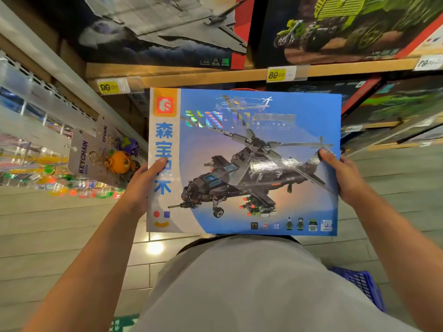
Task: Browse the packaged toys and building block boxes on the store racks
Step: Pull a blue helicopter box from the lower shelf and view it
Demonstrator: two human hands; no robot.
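A wooden shelf (215,73) runs across the top of the frame, holding a jet box (163,29) at upper left and a green truck box (347,27) at upper right. In the centre, a blue helicopter box (244,161) is held face-up. The left hand (141,185) grips its left edge, thumb on the front; the right hand (345,176) grips its right edge likewise. Keychains (115,159) hang at the left. Yellow price tags (276,75) sit on the shelf edge.

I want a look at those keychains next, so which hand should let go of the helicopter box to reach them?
Left, probably. The keychain cards hang just beside the left hand, which holds the helicopter box by its left edge. The right hand grips the opposite edge, with the box between it and the keychains.
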